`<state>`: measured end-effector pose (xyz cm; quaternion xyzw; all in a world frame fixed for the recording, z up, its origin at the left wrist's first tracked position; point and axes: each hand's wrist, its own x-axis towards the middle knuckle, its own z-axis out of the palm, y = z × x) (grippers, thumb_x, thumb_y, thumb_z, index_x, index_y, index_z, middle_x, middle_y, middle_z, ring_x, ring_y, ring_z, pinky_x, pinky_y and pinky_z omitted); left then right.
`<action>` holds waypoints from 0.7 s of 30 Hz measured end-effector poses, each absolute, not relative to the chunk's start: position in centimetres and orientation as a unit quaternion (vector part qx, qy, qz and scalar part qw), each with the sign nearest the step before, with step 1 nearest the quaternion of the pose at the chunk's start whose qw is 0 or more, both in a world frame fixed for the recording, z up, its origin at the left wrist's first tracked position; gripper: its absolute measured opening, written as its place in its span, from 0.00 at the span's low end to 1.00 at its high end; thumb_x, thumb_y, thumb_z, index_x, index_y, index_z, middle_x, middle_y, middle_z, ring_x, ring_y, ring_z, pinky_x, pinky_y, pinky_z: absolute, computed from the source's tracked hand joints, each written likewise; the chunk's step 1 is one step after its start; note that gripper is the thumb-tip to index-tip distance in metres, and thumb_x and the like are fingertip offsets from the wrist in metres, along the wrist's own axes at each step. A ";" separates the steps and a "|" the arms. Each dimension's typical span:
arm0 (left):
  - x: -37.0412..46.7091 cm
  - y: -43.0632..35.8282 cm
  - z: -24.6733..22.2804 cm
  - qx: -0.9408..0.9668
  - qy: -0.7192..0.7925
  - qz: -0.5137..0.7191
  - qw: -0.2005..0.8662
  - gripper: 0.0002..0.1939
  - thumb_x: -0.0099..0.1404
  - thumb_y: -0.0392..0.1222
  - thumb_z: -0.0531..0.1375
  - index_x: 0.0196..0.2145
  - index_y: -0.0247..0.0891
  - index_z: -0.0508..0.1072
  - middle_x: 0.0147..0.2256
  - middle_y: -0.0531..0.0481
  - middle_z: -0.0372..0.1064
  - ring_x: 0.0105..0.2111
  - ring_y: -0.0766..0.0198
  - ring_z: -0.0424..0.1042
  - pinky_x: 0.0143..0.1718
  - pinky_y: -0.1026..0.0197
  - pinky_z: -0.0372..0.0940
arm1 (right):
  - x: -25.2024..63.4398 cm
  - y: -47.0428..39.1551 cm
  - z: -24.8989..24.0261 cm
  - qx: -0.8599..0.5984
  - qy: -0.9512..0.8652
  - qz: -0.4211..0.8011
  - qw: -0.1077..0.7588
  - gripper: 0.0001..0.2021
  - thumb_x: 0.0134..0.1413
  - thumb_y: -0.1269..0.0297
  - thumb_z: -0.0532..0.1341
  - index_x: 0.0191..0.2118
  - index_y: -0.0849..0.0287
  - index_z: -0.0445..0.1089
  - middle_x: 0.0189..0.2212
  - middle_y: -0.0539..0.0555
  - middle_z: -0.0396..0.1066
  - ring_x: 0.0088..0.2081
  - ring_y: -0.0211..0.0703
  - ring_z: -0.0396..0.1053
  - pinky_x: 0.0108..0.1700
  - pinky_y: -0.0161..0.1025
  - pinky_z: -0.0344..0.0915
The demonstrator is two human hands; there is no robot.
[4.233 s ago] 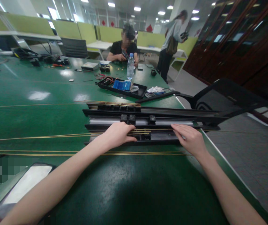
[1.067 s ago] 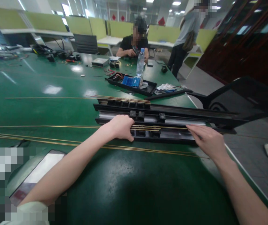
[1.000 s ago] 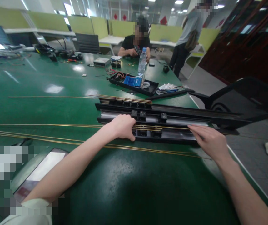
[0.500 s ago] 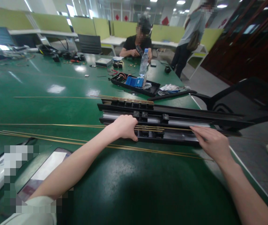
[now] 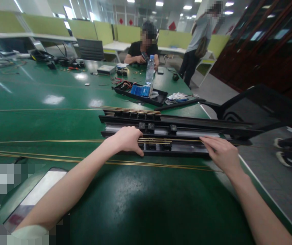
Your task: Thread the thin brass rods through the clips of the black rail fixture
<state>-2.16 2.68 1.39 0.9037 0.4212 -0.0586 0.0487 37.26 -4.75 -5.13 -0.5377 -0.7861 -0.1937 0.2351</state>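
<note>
My left hand (image 5: 129, 139) is wrapped over the near black channel (image 5: 184, 153), thumb on its front side and fingers on the far side. Thin brass rods (image 5: 158, 140) run under this hand and lie along the channel over small black blocks (image 5: 166, 146). With fingertips pinched together, my right hand (image 5: 221, 152) holds the right end of one thin brass rod (image 5: 187, 140) just above the channel. Behind it, a second black channel (image 5: 161, 130) carries several black blocks, and a third (image 5: 187, 119) bears more rods. Loose brass rods (image 5: 161, 165) lie in front on the green table.
A phone (image 5: 38, 190) lies by my left forearm. Farther back are a black tray (image 5: 158, 101) with a blue finned part (image 5: 140, 90), a water bottle (image 5: 149, 70) and a cloth (image 5: 177, 98). A black chair (image 5: 268, 105) stands right. One person sits across; another stands behind.
The view has turned slightly right, so the table's things sit farther left. Both hands keep their places on the channel and the rod. A person's shoes show more at the right edge.
</note>
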 end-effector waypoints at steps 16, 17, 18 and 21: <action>-2.2 2.8 1.5 0.906 0.416 -0.055 0.058 0.40 0.43 0.72 0.62 0.45 0.40 0.76 0.39 0.40 0.77 0.40 0.47 0.75 0.38 0.54 0.66 | 36.8 -4.9 -4.8 -0.550 -0.774 -0.197 0.246 0.12 0.61 0.66 0.58 0.47 0.57 0.76 0.44 0.56 0.78 0.46 0.50 0.74 0.51 0.47 0.68; -2.2 2.8 1.5 0.905 0.417 -0.056 0.059 0.40 0.43 0.72 0.62 0.45 0.40 0.76 0.39 0.40 0.77 0.40 0.47 0.75 0.38 0.54 0.66 | 36.8 -4.9 -4.7 -0.549 -0.774 -0.195 0.247 0.12 0.61 0.66 0.58 0.47 0.56 0.76 0.44 0.56 0.78 0.46 0.50 0.74 0.51 0.48 0.69; -2.2 2.8 1.5 0.905 0.418 -0.057 0.059 0.40 0.43 0.72 0.62 0.45 0.40 0.76 0.39 0.40 0.77 0.40 0.47 0.75 0.38 0.54 0.66 | 36.8 -4.9 -4.7 -0.550 -0.774 -0.194 0.248 0.12 0.61 0.66 0.58 0.47 0.56 0.76 0.44 0.56 0.78 0.46 0.50 0.74 0.51 0.48 0.69; -2.2 2.8 1.6 0.905 0.417 -0.058 0.060 0.40 0.43 0.72 0.62 0.45 0.39 0.76 0.39 0.40 0.77 0.40 0.47 0.75 0.38 0.54 0.66 | 36.8 -4.9 -4.8 -0.557 -0.768 -0.193 0.250 0.12 0.61 0.66 0.58 0.47 0.55 0.76 0.44 0.55 0.77 0.46 0.50 0.74 0.50 0.48 0.69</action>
